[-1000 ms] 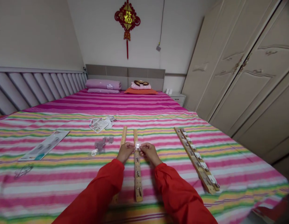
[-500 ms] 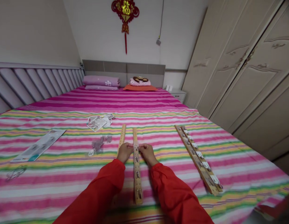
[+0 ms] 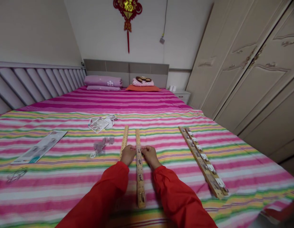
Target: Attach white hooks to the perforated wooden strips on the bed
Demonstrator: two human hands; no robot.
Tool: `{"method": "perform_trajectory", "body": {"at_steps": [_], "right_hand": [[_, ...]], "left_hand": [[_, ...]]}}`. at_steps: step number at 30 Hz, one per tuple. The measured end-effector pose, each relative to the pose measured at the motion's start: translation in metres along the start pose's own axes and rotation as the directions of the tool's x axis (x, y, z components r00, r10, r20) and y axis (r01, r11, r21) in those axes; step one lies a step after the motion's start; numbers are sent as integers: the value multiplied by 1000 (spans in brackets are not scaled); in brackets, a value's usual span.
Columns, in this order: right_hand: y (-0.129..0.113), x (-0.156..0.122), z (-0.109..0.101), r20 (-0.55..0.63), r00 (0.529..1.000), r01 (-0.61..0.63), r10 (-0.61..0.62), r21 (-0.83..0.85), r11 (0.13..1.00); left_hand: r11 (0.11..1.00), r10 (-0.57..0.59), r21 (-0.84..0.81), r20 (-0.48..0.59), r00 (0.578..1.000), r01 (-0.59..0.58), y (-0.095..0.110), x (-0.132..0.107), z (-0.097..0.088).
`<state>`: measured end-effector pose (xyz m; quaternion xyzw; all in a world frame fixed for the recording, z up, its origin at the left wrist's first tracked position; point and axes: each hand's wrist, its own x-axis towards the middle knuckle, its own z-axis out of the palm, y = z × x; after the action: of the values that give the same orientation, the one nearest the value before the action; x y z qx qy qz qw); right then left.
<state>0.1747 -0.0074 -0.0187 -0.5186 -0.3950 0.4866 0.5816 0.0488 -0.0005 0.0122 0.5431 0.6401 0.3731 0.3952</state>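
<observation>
Wooden hook strip (image 3: 140, 186), aimed at bed's (image 3: 66, 180) far edge; pinched at farthest hook (image 3: 138, 150) by nearly closed left hand (image 3: 128, 154) and right hand (image 3: 150, 155), presumably for steadiness.

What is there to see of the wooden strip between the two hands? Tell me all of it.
The strip is long, narrow and yellowish-brown, looks wooden, and has small holes along it. It lies on the striped cloth, pointing away from the person. Four shiny, metal-looking hooks are spaced along it, the far end carrying none. The left hand and right hand flank the farthest hook; exact fingertip contact is unclear.
</observation>
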Motion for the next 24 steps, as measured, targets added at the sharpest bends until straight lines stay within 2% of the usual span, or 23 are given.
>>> {"method": "perform_trajectory", "body": {"at_steps": [5,10,13,16,20,24], "right_hand": [[9,2,-1,-4,1000,28,-29,-22,999],[16,0,-3,67,982,186,-178,-149,971],[14,-2,-5,138,956,287,-258,-267,920],[10,-6,-7,208,931,363,-301,-430,826],[4,-9,-6,256,926,378,-279,-575,725],[4,-7,-4,273,937,345,-218,-633,693]], "left_hand": [[999,43,32,-19,999,-43,3,-5,-2],[981,163,92,54,985,-168,5,-10,-6],[973,202,92,104,974,-211,4,-10,-7],[969,211,93,161,964,-228,2,-8,-7],[965,220,94,218,951,-245,-1,-4,-6],[959,233,97,264,936,-265,-4,1,-4]]}}
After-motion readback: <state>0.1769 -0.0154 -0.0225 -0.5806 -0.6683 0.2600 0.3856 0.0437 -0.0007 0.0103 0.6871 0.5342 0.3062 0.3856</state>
